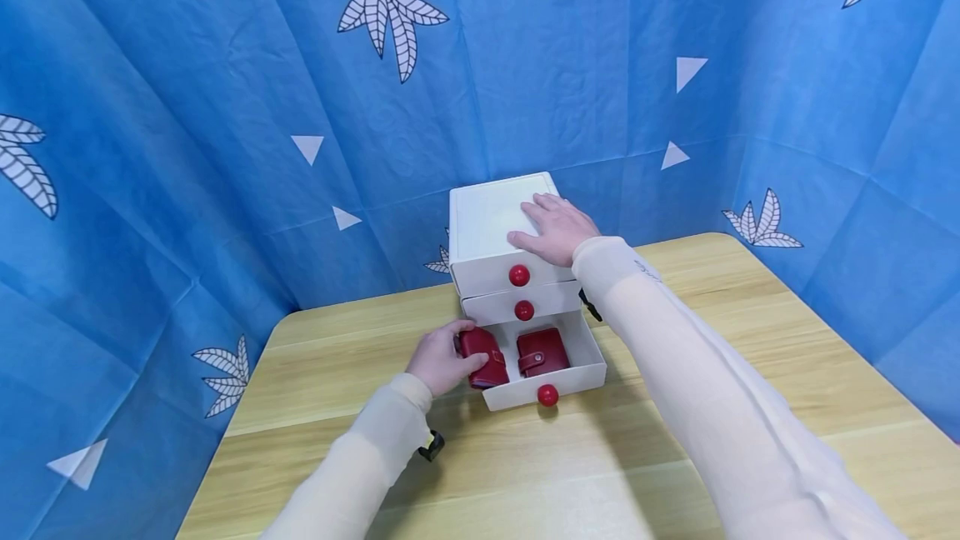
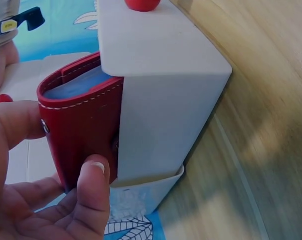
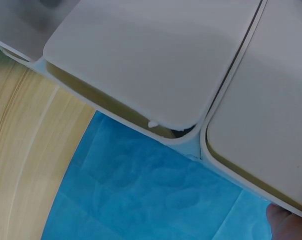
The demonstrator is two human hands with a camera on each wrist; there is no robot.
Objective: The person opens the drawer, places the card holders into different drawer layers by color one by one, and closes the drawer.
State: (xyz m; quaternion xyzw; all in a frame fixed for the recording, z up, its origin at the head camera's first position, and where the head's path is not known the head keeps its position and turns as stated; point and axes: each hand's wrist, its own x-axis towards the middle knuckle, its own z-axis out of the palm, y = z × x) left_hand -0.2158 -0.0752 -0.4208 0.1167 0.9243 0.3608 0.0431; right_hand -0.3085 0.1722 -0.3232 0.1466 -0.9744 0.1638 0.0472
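A white drawer cabinet (image 1: 487,219) stands on the table, its bottom drawer (image 1: 588,375) pulled out. With thumb and fingers, my left hand (image 1: 437,362) pinches a red leather card holder (image 1: 483,355) at that drawer's left side. White stitching and clear plastic sleeves show on this card holder (image 2: 83,125) in the left wrist view; it sticks up past the drawer wall. A second dark red card holder (image 1: 551,350) with a snap strap lies inside the drawer. My right hand (image 1: 557,229) rests on the cabinet's top, fingers extended; only fingertips (image 3: 289,224) appear in the right wrist view.
Two upper drawers with a red top knob (image 1: 519,275) and a red middle knob (image 1: 523,310) sit above; the middle one protrudes slightly. The wooden table (image 1: 337,407) extends to both sides. A blue patterned curtain (image 1: 525,65) hangs behind the cabinet.
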